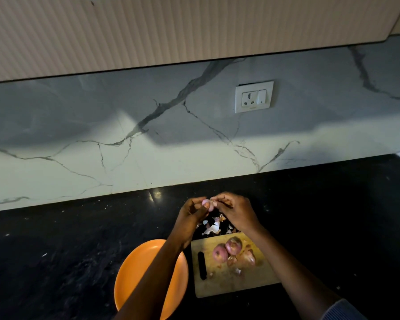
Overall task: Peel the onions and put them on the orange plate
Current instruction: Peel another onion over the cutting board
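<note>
A small pink onion [206,203] is held up over the black counter between both hands. My left hand [192,215] grips it from the left. My right hand [234,211] pinches a strip of skin at its top. Under the hands lies a pile of onion peels [214,226]. Three more onions sit on the wooden cutting board [217,287]: two pink ones [220,252] [233,245] and a brownish one [248,258]. The orange plate [134,269] lies left of the board, partly under my left forearm, with nothing visible on it.
A black knife handle [202,265] lies on the board's left side. Small bits of skin are scattered on the board. A marble backsplash with a wall socket [254,97] rises behind the counter, with ribbed cabinets above.
</note>
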`<state>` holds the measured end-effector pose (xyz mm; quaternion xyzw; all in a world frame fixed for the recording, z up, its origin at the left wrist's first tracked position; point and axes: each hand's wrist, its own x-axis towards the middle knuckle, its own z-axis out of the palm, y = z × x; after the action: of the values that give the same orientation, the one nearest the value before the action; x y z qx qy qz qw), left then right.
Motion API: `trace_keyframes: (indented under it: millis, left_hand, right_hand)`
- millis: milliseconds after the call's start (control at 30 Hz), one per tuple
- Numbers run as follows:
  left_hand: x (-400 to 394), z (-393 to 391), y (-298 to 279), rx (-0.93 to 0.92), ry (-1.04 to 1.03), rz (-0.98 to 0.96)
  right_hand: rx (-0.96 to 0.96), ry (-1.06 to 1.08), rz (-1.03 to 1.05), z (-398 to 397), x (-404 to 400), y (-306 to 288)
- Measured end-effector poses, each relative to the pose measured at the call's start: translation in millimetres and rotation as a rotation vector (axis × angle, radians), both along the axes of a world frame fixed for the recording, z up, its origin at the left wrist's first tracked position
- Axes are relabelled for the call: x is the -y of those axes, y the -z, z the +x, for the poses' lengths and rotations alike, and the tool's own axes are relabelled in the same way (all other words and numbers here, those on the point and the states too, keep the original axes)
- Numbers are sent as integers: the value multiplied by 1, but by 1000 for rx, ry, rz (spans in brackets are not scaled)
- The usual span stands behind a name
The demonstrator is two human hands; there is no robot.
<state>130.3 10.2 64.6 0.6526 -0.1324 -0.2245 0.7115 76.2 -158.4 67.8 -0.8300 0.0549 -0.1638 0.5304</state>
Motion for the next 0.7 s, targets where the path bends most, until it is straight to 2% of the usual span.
trace_keyframes:
  millis: [267, 567, 600, 700]
  left_hand:
    - [3, -4, -4, 32, -8, 41]
    - [-1, -1, -1, 64, 8, 79]
    - [-3, -2, 2, 64, 2, 94]
    - [-8, -3, 10, 56, -13, 144]
  right_hand:
    - [17, 66, -69, 3, -2, 2]
    - [-172, 188, 282, 9, -3, 18]
    - [-203, 195, 276, 10, 0, 22]
    - [-275, 146, 53, 10, 9, 36]
